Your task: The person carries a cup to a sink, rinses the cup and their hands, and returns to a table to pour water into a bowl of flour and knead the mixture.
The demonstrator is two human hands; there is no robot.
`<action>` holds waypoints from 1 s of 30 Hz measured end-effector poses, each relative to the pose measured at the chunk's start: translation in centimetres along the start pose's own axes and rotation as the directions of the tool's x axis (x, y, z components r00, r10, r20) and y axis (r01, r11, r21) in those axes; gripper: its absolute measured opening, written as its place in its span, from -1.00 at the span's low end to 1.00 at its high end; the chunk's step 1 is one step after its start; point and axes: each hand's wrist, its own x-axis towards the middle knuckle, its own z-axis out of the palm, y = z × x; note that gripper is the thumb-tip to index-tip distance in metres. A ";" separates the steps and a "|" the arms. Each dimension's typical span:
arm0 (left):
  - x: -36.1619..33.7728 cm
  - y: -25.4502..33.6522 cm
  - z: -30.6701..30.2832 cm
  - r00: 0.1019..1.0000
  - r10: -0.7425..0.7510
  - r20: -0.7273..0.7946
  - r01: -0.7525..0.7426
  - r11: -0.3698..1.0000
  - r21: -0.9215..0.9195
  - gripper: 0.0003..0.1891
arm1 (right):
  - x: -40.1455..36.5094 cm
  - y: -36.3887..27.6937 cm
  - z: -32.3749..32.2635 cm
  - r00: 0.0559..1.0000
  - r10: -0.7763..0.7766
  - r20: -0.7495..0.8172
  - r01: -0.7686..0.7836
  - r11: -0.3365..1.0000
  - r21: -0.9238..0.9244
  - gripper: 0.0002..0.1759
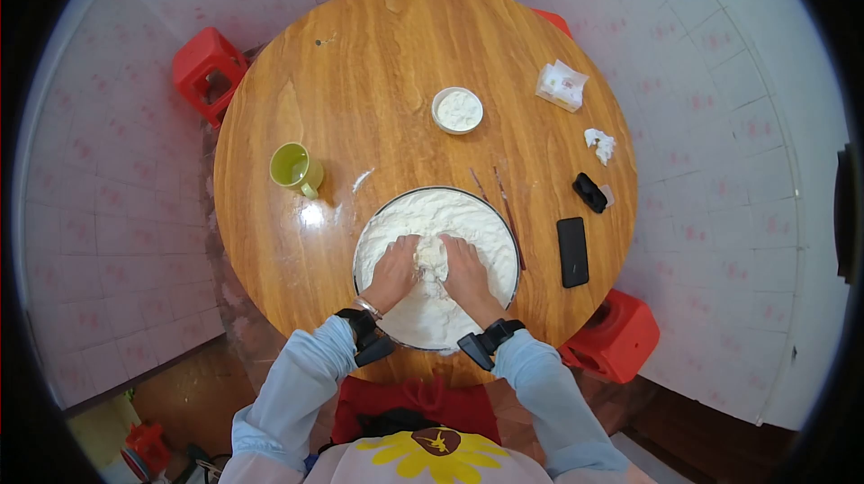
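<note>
A wide round basin (518,259) full of white flour (441,210) stands at the near side of the table. In its middle lies a lumpy clump of dough (432,258). My left hand (394,273) grips the clump from the left, fingers curled into it. From the right, my right hand (466,275) presses against the same clump with bent fingers. Most fingertips are buried in the dough and flour. A bracelet and dark straps circle my wrists.
On the round wooden table (378,79) are a green mug (295,167), a white bowl of flour (457,111), chopsticks (508,205), a phone (572,252), a black item (589,192), crumpled tissue (600,146) and a tissue pack (562,85). Red stools (209,70) surround it.
</note>
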 end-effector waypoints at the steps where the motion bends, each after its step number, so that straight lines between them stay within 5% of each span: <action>1: 0.6 0.1 0.0 0.999 -0.032 -0.011 0.032 0.999 0.021 -0.42 | 0.3 0.0 0.2 0.998 0.024 -0.057 -0.025 0.999 -0.033 -0.42; 8: 2.7 -1.6 0.8 0.993 -0.106 0.044 0.106 0.994 -0.002 -0.37 | 1.3 0.4 0.8 0.991 0.101 -0.090 -0.108 0.990 -0.087 -0.36; 10: 2.8 -4.6 1.1 0.976 0.152 0.154 -0.116 0.969 -0.220 -0.23 | 1.1 1.0 0.3 0.996 0.067 0.056 -0.071 0.996 0.054 -0.30; 11: 2.7 -5.2 0.6 0.976 0.157 0.151 -0.122 0.968 -0.219 -0.23 | 1.1 1.7 -0.1 0.997 0.067 0.051 -0.069 0.996 0.052 -0.30; 13: 2.4 -6.0 -0.2 0.883 0.094 0.461 0.250 0.736 -0.629 -0.09 | 1.0 3.3 -0.9 0.977 -0.141 0.159 0.072 0.923 0.377 -0.23; 17: 1.7 -2.8 -3.2 0.863 -0.078 0.499 0.407 0.692 -0.596 -0.07 | 0.3 2.2 -3.7 0.917 0.011 0.399 -0.207 0.868 0.452 -0.21; 20: 1.1 -2.8 -2.8 0.892 -0.024 0.452 0.271 0.827 -0.492 -0.08 | -0.5 1.9 -3.4 0.941 -0.054 0.333 -0.113 0.879 0.463 -0.25; 22: 1.0 -2.8 -2.6 0.886 0.023 0.462 0.102 0.965 -0.243 -0.17 | -0.7 1.5 -3.3 0.948 -0.086 0.306 -0.036 0.928 0.370 -0.24; 23: 0.7 -3.2 -2.2 0.885 0.023 0.465 0.103 0.965 -0.243 -0.17 | -0.9 1.1 -3.4 0.948 -0.084 0.306 -0.038 0.928 0.372 -0.24; 25: 0.2 -3.8 -1.6 0.909 0.224 0.351 -0.127 0.952 -0.277 -0.18 | -1.0 0.2 -3.5 0.947 -0.092 0.306 0.052 0.989 0.138 -0.21; 28: -1.6 -3.4 -1.0 0.921 0.345 0.182 -0.300 0.925 -0.234 -0.20 | -1.5 1.3 -1.2 0.951 -0.235 0.202 0.184 0.952 0.245 -0.16; 30: -3.2 -2.1 -1.5 0.932 0.319 0.171 -0.288 0.940 -0.182 -0.20 | -2.3 -0.3 -1.5 0.954 -0.213 0.210 0.178 0.969 0.173 -0.14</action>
